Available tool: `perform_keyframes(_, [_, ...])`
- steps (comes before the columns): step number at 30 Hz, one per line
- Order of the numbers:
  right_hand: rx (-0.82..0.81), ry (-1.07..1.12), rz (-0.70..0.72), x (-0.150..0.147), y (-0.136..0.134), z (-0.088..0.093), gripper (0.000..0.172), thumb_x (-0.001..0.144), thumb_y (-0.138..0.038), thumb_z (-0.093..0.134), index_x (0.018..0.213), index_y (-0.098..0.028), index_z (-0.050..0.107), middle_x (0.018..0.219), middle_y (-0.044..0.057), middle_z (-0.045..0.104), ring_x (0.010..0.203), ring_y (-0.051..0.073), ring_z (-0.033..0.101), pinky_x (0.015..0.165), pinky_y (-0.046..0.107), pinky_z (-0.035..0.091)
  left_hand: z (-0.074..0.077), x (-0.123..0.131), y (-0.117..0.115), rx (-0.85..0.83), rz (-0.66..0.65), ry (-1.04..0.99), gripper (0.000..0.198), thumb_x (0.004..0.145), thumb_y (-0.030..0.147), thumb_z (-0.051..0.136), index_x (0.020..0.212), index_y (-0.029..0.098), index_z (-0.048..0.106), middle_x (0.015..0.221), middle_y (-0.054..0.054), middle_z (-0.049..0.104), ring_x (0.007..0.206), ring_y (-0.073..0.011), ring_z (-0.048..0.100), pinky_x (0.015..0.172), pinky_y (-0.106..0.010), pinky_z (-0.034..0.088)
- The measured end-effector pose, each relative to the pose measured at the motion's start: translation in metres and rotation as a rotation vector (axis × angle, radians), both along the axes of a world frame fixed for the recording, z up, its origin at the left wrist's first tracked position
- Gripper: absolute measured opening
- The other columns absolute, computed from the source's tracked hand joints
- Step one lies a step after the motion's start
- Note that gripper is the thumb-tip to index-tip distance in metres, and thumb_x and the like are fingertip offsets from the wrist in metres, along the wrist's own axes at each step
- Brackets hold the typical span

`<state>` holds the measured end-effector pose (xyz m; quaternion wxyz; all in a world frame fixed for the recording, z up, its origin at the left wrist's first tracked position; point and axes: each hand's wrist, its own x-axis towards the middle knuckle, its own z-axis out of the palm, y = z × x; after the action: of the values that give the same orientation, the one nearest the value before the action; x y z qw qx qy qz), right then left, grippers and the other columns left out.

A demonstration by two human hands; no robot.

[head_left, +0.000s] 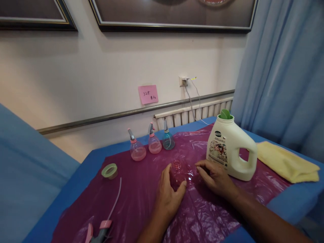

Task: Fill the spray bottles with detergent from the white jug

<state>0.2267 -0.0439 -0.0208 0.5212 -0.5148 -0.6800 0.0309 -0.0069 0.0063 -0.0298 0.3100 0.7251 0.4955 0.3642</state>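
My left hand [170, 192] curves round a see-through pink bottle [177, 175] with an open neck, standing on the purple plastic sheet. Just right of the bottle, my right hand [215, 175] has its fingers curled and the thumb close to the index finger. Whether anything is between those fingertips I cannot make out. At the lower left lies a pink and grey spray head [104, 226] with a thin clear tube [116, 199]. Behind my right hand stands a cream jug [235, 148] with a green scoop or cap [225, 114] in its mouth.
Two pink spray bottles [138, 152] and a blue one [168, 141], partly filled, stand at the back. A roll of tape [109, 171] lies left, a folded yellow cloth [287, 162] right. A purple plastic sheet [136, 199] covers the blue table. Blue curtains [283, 74] hang alongside.
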Motion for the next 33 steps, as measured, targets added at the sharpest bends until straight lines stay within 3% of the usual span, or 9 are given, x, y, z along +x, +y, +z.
perform_keyframes(33, [-0.025,-0.024,0.019,0.0008,0.0002,-0.0047,0.015,0.108,-0.025,0.061,0.109,-0.024,0.076,0.089,0.002,0.081,0.075,0.019,0.076,0.075,0.03,0.06,-0.007,-0.0013,0.0013,0.041,-0.031,0.005,0.083,0.09,0.036,0.078,0.165,0.019,0.045,0.167,-0.017,0.055,0.156,-0.0351,0.053,0.132,-0.057,0.04])
